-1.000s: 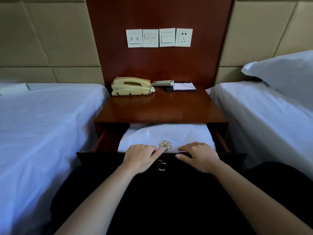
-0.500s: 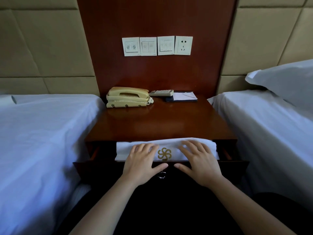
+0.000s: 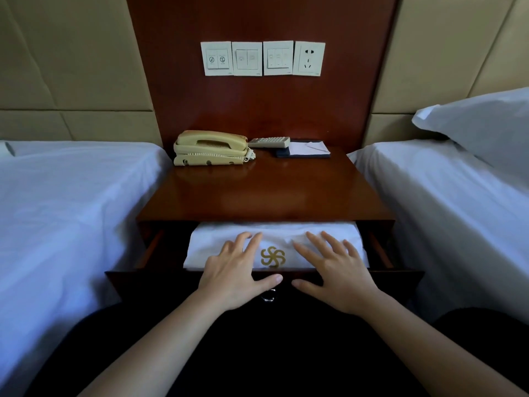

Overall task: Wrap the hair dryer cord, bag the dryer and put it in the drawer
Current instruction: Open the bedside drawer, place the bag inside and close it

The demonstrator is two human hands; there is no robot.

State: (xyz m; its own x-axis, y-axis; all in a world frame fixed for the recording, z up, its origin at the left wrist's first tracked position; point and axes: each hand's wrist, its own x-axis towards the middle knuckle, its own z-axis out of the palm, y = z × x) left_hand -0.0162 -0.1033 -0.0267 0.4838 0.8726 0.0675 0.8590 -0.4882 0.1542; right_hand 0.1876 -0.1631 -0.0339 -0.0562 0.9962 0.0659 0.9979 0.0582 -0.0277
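Hands spread flat, fingers wide, gripping nothing — left hand (image 3: 232, 277) and right hand (image 3: 340, 277) press on the white bag (image 3: 282, 234), either side of its gold emblem (image 3: 272, 256). Bag lies in the open drawer (image 3: 134, 282). Beyond, on the desk (image 3: 272, 190) — phone (image 3: 210, 149), remote (image 3: 269, 142).

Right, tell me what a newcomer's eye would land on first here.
The white bag with a gold pinwheel logo, in the open drawer at bottom centre, draws the eye first, left hand and right hand spread flat on it. Then the cream telephone at the back left of the nightstand and the wall switches above.
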